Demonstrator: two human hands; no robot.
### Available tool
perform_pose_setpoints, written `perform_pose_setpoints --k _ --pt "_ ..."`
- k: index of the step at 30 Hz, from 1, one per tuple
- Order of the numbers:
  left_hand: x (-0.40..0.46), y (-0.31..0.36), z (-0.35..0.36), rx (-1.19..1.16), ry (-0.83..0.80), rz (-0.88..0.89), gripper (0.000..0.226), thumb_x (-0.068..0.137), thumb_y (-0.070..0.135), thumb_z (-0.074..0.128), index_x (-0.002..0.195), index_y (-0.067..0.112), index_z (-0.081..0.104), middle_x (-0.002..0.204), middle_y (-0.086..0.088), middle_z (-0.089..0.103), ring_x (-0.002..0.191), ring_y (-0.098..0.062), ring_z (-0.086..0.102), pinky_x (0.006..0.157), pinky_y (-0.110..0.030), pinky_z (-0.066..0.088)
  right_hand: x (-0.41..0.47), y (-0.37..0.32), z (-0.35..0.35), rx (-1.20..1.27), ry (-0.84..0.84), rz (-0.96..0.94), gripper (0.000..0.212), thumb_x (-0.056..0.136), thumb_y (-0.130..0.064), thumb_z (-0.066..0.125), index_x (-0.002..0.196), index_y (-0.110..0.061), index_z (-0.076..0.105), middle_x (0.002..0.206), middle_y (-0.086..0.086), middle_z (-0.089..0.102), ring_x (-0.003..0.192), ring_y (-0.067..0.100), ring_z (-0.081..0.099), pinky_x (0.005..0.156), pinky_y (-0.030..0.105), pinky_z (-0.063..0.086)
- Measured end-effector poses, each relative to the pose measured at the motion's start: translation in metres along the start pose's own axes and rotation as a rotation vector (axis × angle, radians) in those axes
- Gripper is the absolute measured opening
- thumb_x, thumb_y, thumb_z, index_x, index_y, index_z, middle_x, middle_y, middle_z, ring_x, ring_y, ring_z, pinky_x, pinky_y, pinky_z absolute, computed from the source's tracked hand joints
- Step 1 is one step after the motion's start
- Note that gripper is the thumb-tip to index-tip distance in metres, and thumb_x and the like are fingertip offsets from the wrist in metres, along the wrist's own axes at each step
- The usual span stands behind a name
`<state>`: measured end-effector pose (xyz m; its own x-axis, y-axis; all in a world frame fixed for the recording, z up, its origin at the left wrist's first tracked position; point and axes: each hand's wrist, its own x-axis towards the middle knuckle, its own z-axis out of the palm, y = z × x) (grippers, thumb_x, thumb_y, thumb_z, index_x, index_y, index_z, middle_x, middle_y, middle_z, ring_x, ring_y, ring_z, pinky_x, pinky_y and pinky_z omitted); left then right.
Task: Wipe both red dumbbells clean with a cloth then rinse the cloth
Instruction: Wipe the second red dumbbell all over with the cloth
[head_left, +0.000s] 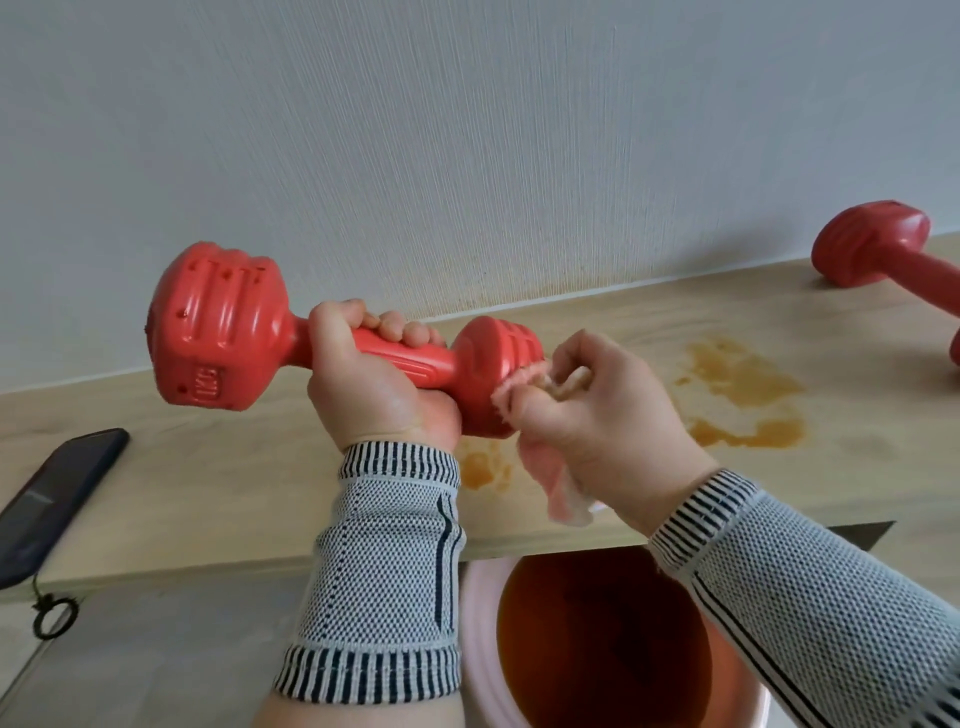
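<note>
The red dumbbell (322, 338) is held up in the air above the wooden shelf (208, 493), lying roughly level, its large ribbed head out to the left and its smaller-looking far head to the right. The left hand (374, 374) is closed tight around the handle, fingers curled over the top and the palm facing the camera. The right hand (597, 410) is bunched shut around a pale pink cloth (524, 384), pressing it against the right-hand head of the dumbbell; a loose tail of the cloth hangs down below that hand. Both wrists wear grey knitted sleeves (384, 530) with dark striped cuffs.

Directly beneath the dumbbell, orange-brown stains (737, 384) lie on the shelf, a small patch under the left wrist and a larger smeared one to the right of the held dumbbell. Further right, near the frame edge, the second red dumbbell (872, 244) rests on the shelf against the pale wall (467, 130), partly cut off. To the lower left of the held dumbbell a dark phone (52, 499) lies at the shelf's front edge, a cord with a ring dangling below it. Below the dumbbell, in front of the shelf, a pink bucket (478, 649) holds murky orange-brown water, partly hidden by both forearms.
</note>
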<state>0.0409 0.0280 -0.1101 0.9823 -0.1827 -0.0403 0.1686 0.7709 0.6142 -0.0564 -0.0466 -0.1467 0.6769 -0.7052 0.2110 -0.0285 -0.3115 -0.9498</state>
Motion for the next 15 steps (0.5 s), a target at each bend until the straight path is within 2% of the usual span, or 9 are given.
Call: perform_pose_setpoints --k 3,6,8,12,15 --pt "-0.001 -0.001 0.0 0.008 -0.063 -0.009 0.027 0.084 0.014 0.047 0.059 0.017 0.038 0.053 0.004 0.037 0.046 -0.015 0.036 0.056 -0.028 0.036 0.007 0.001 -0.003 0.08 0.054 0.036 0.031 0.072 -0.033 0.078 0.064 -0.018 0.052 0.051 -0.009 0.053 0.046 0.002 0.049 0.047 0.019 0.04" --pt "-0.003 -0.004 0.002 0.058 -0.129 0.013 0.028 0.084 0.011 0.046 0.057 0.017 0.039 0.052 0.003 0.037 0.046 -0.015 0.034 0.055 -0.029 0.033 0.014 0.001 -0.007 0.204 0.061 0.112 0.032 0.072 -0.037 0.074 0.061 -0.013 0.055 0.053 -0.003 0.055 0.054 0.013 0.055 0.054 0.03 0.048" --pt "-0.003 -0.004 0.003 0.081 -0.134 0.024 0.028 0.084 0.011 0.046 0.057 0.017 0.04 0.052 0.003 0.037 0.046 -0.015 0.035 0.055 -0.028 0.033 0.014 0.001 -0.007 0.235 0.037 0.127 0.032 0.07 -0.039 0.073 0.062 -0.013 0.055 0.055 -0.002 0.057 0.055 0.015 0.057 0.054 0.033 0.048" --pt "0.0 0.0 0.001 0.06 -0.031 0.008 0.027 0.085 0.013 0.049 0.06 0.017 0.039 0.053 0.004 0.039 0.046 -0.015 0.037 0.055 -0.028 0.036 0.004 -0.002 -0.002 0.032 -0.042 0.011 0.029 0.071 -0.033 0.074 0.069 -0.02 0.048 0.062 -0.003 0.062 0.05 0.006 0.054 0.048 0.022 0.04" --pt "0.002 0.001 -0.002 0.031 -0.013 -0.017 0.026 0.084 0.014 0.048 0.061 0.017 0.038 0.053 0.004 0.039 0.046 -0.015 0.038 0.056 -0.028 0.036 0.003 -0.003 0.0 -0.043 0.008 -0.036 0.032 0.07 -0.039 0.075 0.066 -0.021 0.05 0.055 -0.006 0.057 0.049 0.005 0.051 0.049 0.022 0.04"
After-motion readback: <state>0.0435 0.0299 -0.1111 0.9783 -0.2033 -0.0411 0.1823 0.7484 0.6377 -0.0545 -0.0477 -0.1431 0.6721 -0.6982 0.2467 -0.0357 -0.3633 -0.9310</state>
